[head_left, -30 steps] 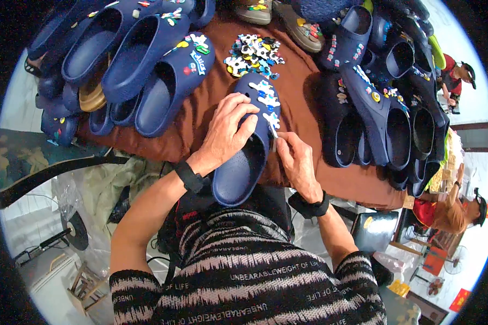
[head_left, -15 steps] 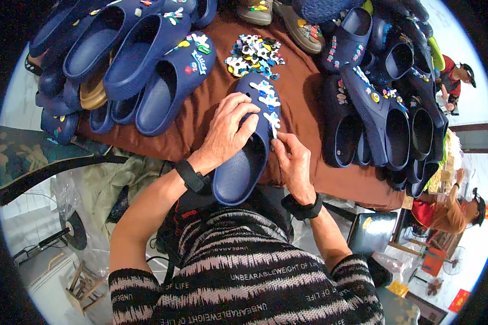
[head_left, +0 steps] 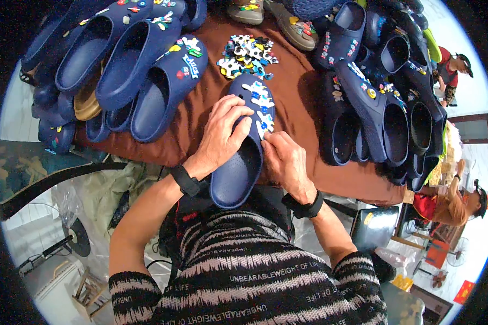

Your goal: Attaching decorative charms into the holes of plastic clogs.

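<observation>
A navy blue clog [head_left: 234, 181] lies in front of me, its toe pointing away and its heel near my body. My left hand [head_left: 218, 130] is closed over its left side and upper, fingers by the holes. Along the right of the upper runs a row of white and blue shoe charms [head_left: 262, 100]. My right hand [head_left: 287, 162] pinches the near end of the lowest white charm [head_left: 264, 125] against the clog's edge; its fingertips partly hide it. Just beyond the toe lies a pile of loose charms [head_left: 248, 57], white, black, blue and yellow.
Stacked navy clogs with charms [head_left: 157, 103] stand at left, more clogs [head_left: 363, 119] at right, and brown-grey ones [head_left: 293, 30] at the back. Brown cloth [head_left: 303, 97] covers the table. A stool [head_left: 89, 295] stands at lower left. Two people [head_left: 450, 206] are at far right.
My right fingers have pressed in closer to the clog, and the lowest white charm now sits against its upper. The view has shifted slightly; my left hand keeps its hold.
</observation>
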Action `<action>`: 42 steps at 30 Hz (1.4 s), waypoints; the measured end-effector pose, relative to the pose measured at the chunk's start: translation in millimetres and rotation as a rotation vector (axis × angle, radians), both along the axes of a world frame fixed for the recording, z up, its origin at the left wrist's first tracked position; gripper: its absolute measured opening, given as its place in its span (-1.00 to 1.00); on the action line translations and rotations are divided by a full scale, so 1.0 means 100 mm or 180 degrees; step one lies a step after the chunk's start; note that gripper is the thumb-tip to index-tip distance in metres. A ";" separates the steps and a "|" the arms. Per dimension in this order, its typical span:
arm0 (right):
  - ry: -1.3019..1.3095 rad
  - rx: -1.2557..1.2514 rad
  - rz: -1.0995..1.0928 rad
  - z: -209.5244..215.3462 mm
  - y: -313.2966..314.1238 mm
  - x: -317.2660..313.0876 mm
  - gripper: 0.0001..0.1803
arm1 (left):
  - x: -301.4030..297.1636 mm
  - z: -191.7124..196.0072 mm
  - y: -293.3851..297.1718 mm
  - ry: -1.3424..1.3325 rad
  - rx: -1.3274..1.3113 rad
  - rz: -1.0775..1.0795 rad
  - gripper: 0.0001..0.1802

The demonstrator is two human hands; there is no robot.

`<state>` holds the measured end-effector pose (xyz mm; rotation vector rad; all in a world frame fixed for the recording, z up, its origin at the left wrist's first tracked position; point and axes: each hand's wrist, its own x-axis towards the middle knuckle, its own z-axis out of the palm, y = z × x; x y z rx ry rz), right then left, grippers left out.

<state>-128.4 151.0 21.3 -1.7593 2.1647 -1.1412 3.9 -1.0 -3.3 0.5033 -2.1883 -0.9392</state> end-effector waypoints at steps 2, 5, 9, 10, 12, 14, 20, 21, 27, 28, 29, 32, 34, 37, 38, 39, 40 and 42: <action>-0.0101 0.0056 0.0021 0.02 -0.01 -0.02 -0.86 | -0.01 0.00 0.00 0.0001 0.0016 -0.0013 -0.75; -0.0257 0.0159 0.0129 0.00 0.00 -0.06 -0.86 | 0.00 0.01 0.00 -0.0001 0.0061 -0.0028 -0.75; -0.0330 0.0416 0.0385 0.04 0.00 -0.09 -0.85 | -0.01 0.00 -0.01 0.0006 0.0069 -0.0034 -0.74; -0.0334 0.0413 0.0373 0.06 0.00 -0.09 -0.85 | -0.02 -0.01 -0.01 0.0002 0.0067 -0.0046 -0.74; -0.0151 0.0490 0.0605 0.08 -0.01 -0.10 -0.83 | -0.02 -0.01 -0.01 0.0064 -0.0027 0.0032 -0.79; -0.0364 0.0388 0.0573 0.02 0.01 -0.14 -0.81 | -0.02 -0.01 -0.02 0.0056 -0.0027 0.0016 -0.79; -0.1524 0.0260 0.0350 -0.15 0.12 -0.23 -0.61 | -0.01 0.01 -0.02 -0.0020 0.0051 -0.0092 -0.75; -0.1529 0.0251 0.0353 -0.10 0.11 -0.22 -0.61 | 0.00 0.02 -0.02 -0.0103 0.0056 -0.0127 -0.71; -0.1699 0.0670 0.0130 -0.03 0.06 -0.22 -0.64 | 0.01 0.03 -0.01 -0.0111 0.0068 -0.0114 -0.69; -0.1659 0.0533 0.0150 -0.08 0.07 -0.22 -0.64 | 0.00 0.03 -0.01 -0.0110 0.0067 -0.0106 -0.69; -0.1622 0.0397 0.0167 -0.10 0.08 -0.21 -0.65 | 0.00 0.04 -0.01 -0.0100 0.0060 -0.0115 -0.69; -0.1555 0.0383 0.0093 -0.08 0.12 -0.18 -0.65 | 0.00 0.04 -0.01 -0.0080 0.0039 -0.0113 -0.70; -0.1365 0.0238 0.0277 -0.12 0.12 -0.19 -0.65 | 0.00 0.03 0.00 -0.0071 0.0025 -0.0112 -0.71; -0.1326 0.0294 0.0563 -0.12 0.14 -0.16 -0.61 | 0.00 0.03 -0.01 -0.0080 0.0059 -0.0073 -0.72; -0.1260 0.0287 0.0636 -0.11 0.14 -0.15 -0.60 | 0.01 0.03 -0.02 -0.0050 0.0041 -0.0076 -0.75; -0.1194 0.0278 0.0710 -0.09 0.15 -0.14 -0.59 | 0.00 0.03 -0.03 -0.0019 0.0021 -0.0079 -0.78; -0.1195 0.0271 0.0702 -0.05 0.15 -0.14 -0.59 | 0.00 0.02 -0.02 -0.0016 0.0052 -0.0076 -0.77; -0.1356 0.0668 0.0580 0.01 0.16 -0.15 -0.59 | 0.00 0.02 -0.03 -0.0019 0.0057 -0.0101 -0.77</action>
